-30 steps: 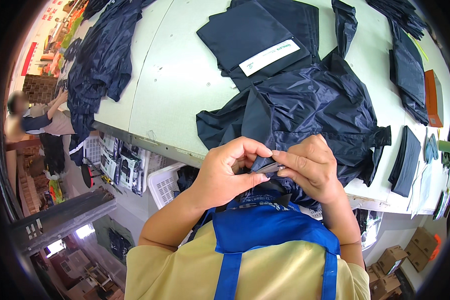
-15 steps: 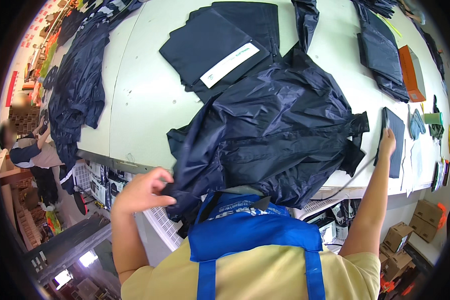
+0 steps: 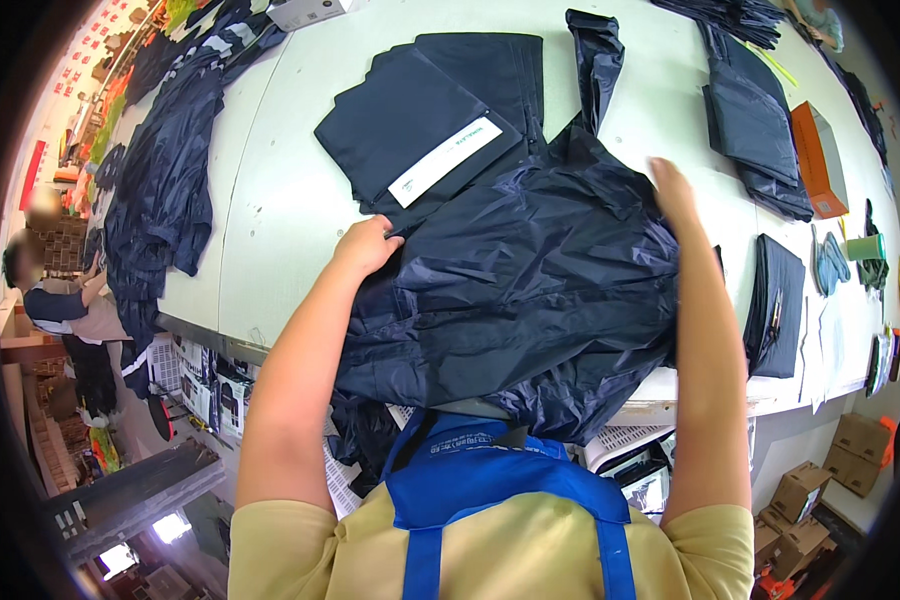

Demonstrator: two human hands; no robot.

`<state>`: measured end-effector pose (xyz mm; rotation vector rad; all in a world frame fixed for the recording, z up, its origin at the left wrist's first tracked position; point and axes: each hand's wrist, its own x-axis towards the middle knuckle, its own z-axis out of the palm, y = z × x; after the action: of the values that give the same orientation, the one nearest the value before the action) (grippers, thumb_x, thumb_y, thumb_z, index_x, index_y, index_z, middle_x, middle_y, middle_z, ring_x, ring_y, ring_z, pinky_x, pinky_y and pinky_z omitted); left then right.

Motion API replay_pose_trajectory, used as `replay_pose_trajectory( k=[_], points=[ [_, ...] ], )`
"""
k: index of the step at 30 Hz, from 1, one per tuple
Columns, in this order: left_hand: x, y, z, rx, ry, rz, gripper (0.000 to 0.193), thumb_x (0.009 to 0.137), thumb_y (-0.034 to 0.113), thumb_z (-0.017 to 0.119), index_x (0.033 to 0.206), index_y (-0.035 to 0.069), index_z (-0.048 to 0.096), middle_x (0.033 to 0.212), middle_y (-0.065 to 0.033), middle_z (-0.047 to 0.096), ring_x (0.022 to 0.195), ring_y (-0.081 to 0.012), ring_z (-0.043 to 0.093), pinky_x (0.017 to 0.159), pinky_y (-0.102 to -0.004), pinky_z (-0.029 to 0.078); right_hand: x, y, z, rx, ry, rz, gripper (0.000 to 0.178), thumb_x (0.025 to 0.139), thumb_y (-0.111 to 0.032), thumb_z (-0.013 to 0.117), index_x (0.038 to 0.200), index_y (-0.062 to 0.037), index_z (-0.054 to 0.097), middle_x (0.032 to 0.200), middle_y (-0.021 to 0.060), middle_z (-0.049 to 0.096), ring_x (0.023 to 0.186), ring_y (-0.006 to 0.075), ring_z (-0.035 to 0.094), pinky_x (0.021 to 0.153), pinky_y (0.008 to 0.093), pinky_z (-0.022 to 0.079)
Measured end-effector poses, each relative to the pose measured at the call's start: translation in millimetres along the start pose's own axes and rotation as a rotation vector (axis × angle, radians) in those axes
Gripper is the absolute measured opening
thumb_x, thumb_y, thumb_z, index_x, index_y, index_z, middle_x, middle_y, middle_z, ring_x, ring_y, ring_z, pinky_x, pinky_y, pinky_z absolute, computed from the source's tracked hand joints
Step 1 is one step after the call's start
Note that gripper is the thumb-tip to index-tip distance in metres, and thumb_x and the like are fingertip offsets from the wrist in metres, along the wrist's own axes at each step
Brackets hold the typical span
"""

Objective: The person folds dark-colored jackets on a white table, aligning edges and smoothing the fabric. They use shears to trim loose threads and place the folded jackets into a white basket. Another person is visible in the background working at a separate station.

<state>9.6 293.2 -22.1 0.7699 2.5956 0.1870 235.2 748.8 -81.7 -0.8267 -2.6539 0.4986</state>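
Note:
A shiny dark navy garment (image 3: 530,290), apparently a jacket, lies crumpled across the near edge of the table, with one sleeve (image 3: 597,70) stretching toward the far side. At its upper left edge, my left hand (image 3: 368,243) is closed with the fabric pinched in its fingers. My right hand (image 3: 673,190) is at the garment's upper right edge; motion smears its fingers, so their grip cannot be made out. Just beyond lies a fanned stack of flat dark pieces (image 3: 400,120), topped by a white printed strip (image 3: 445,160).
On the right are a folded dark bundle (image 3: 755,120), an orange box (image 3: 818,160), and a dark folded piece (image 3: 778,280) with a small thin tool (image 3: 776,312) on it. A green cup-like roll (image 3: 865,247) stands beyond. Dark garments (image 3: 165,170) cover the left side; a person (image 3: 70,300) stands there.
My right hand has left the dark folded piece on the right and come to the garment's upper right. My left hand has moved up and inward, onto the garment's edge. The garment has shifted.

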Motion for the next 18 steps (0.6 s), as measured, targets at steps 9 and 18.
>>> replay_pose_trajectory(
  k=[9,18],
  points=[
    [-124.7,-67.3,-122.1,-1.423,0.74,-0.023,0.018,0.095,0.022,0.057,0.096,0.004,0.058,0.091,-0.0019,0.06,0.079,-0.0097,0.056,0.075,-0.0253,0.047,-59.7,-34.9,-147.1,0.817,-0.018,0.222,0.04,0.087,-0.029,0.062,0.114,0.0004,0.06,0.102,0.0086,0.062,0.096,0.0144,0.056,0.082,0.0278,0.044],
    [-230.6,-110.7,-39.2,-1.196,-0.368,-0.23,0.043,0.085,0.027,0.067,0.119,0.001,0.058,0.104,-0.0066,0.065,0.092,-0.0124,0.059,0.077,-0.0267,0.047,-227.6,-86.4,-181.3,0.55,-0.748,0.339,0.06,0.076,-0.046,0.068,0.104,0.0064,0.06,0.094,0.0098,0.064,0.084,0.0167,0.057,0.076,0.0323,0.046]
  ],
)
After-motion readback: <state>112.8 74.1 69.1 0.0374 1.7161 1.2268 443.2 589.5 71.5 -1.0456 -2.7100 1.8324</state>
